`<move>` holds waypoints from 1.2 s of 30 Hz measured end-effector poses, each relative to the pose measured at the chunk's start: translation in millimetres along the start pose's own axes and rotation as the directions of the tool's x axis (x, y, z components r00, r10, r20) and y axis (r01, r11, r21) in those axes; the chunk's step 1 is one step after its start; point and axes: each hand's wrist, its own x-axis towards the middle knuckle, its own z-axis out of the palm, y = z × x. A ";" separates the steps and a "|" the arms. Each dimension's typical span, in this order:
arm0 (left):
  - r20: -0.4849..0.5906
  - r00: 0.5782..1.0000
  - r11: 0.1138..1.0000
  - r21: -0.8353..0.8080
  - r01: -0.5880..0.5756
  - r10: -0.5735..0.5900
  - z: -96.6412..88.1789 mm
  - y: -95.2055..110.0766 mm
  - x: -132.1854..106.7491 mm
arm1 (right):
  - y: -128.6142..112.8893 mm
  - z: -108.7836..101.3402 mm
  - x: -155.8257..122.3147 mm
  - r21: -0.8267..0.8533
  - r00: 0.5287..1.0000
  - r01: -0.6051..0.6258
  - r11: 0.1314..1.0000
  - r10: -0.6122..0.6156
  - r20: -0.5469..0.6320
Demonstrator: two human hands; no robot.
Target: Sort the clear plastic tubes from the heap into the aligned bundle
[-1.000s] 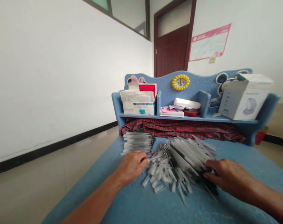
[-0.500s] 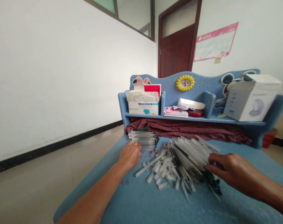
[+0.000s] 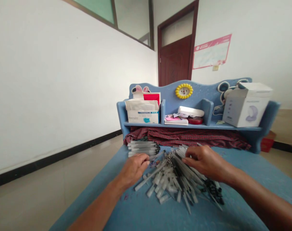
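A loose heap of thin clear plastic tubes with dark ends lies crisscrossed on the blue padded surface. Behind it, a neat stack of similar tubes lies side by side. My left hand is curled just in front of that stack, at the heap's left edge, and one tube runs close to its fingertips. I cannot tell whether it holds one. My right hand reaches over the heap's far part, with fingers pinched down on several tubes.
A blue wooden shelf stands at the far end, holding a face-mask box, a white carton, papers and a yellow clock. A checked red cloth lies beneath it. The surface ends at a tiled floor on both sides.
My right hand has moved left and back from the heap's right edge onto its top. My left hand has stayed near the stack. The whole view has shifted slightly.
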 end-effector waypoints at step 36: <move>-0.122 0.983 0.911 -0.376 -0.171 0.134 1.5 29.4 -11.7 | 1.2 21.8 11.6 0.737 0.972 -0.172 0.654 -0.010 0.235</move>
